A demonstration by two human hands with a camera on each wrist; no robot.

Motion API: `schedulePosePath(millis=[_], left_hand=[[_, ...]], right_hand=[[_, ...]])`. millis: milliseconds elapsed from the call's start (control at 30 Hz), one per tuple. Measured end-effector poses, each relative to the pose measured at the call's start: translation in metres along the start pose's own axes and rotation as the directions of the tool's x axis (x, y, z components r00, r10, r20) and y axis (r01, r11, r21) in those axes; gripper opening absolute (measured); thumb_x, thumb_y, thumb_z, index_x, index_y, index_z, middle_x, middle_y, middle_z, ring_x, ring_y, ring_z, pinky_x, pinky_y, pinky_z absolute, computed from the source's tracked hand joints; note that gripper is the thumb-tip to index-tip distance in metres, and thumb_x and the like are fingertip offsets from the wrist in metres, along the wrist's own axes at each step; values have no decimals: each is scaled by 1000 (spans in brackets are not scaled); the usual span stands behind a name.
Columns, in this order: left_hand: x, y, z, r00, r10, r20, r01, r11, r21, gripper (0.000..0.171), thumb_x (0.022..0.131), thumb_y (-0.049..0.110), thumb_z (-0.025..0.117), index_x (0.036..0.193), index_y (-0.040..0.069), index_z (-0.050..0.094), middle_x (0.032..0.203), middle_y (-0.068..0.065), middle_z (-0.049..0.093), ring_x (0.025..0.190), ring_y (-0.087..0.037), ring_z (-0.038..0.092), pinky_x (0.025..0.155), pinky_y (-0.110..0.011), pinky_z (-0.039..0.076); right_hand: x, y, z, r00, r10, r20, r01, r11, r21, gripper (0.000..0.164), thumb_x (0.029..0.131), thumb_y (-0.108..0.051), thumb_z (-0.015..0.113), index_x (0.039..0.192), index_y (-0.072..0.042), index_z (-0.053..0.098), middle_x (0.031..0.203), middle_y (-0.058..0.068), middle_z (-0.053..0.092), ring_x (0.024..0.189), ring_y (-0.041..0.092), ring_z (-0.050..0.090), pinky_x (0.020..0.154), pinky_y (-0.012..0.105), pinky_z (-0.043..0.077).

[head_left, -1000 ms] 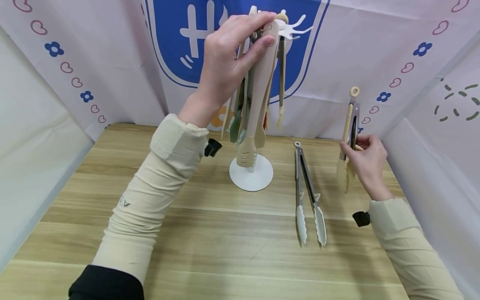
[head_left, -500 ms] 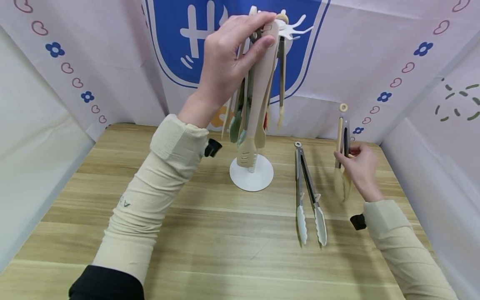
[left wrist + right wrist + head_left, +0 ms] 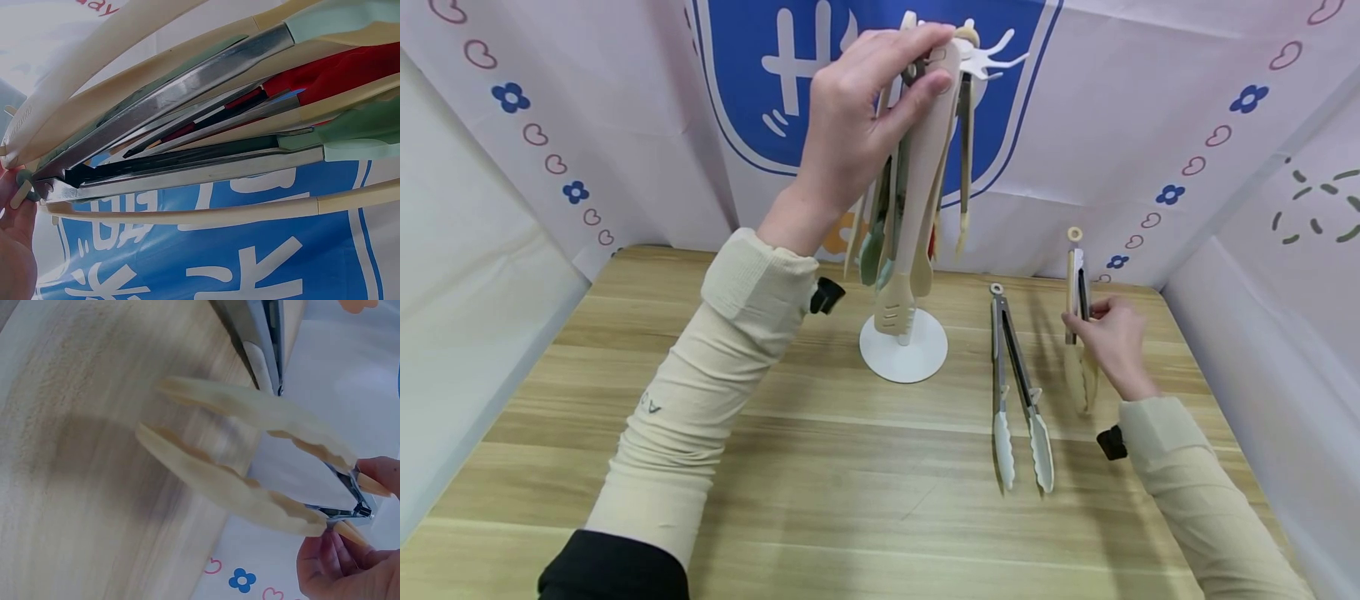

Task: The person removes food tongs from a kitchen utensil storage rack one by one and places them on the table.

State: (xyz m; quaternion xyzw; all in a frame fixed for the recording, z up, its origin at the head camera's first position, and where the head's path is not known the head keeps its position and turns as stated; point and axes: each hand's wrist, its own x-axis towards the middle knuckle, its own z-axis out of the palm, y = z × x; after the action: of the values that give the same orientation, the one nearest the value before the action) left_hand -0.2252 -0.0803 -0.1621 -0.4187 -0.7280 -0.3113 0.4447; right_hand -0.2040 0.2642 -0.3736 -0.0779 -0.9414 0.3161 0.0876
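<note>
My left hand (image 3: 853,117) holds the top of a white utensil stand (image 3: 880,357), thumb and fingers around the hook end of a beige slotted turner (image 3: 925,167). More utensils hang around the stand, including green-tipped tongs (image 3: 187,78) close to that hand in the left wrist view. At the right, my right hand (image 3: 1116,342) grips a pair of cream-tipped tongs (image 3: 1076,267) by the middle, ring end up. Their scalloped tips (image 3: 237,500) stand apart above the table in the right wrist view. Left of them, white-tipped tongs (image 3: 997,358) lie spread on the table.
The wooden table (image 3: 820,500) ends at a printed backdrop cloth (image 3: 1030,225). White cloth walls (image 3: 482,217) close in both sides. White hooks (image 3: 988,60) stick out from the stand's top.
My right hand has lowered the cream-tipped tongs and brought them left and nearer. The tongs have also turned slightly. My left hand stays on the stand, and the white-tipped tongs have not moved.
</note>
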Motion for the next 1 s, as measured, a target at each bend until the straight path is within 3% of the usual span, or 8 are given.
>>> schedulePosePath(millis=[300,667,1000], left_hand=[[0,0,1,1000,1,3,-1,1000,-3,34,92,20,55,116,-2,59,110,-13,63,103,-15,54,88,-17,41],[0,1,0,1000,3,2,-3,1000,-6,34,92,21,55,116,-2,59,110,-12,64,103,-14,54,87,-17,41],[0,1,0,1000,0,1,0,1000,-2,34,92,21,55,116,-1,59,111,-12,63,104,-14,54,88,-17,41]], right_hand=[[3,7,7,998,27,65,-24,999,-45,48,80,-29,67,102,12,53,91,25,57,74,30,54,54,27,43],[5,12,13,978,102,183,-90,993,-72,47,81,-27,65,102,12,50,87,25,57,62,22,56,49,27,49],[6,13,18,965,83,250,-56,992,-111,36,82,-25,64,88,10,55,70,16,59,51,16,52,44,26,46]])
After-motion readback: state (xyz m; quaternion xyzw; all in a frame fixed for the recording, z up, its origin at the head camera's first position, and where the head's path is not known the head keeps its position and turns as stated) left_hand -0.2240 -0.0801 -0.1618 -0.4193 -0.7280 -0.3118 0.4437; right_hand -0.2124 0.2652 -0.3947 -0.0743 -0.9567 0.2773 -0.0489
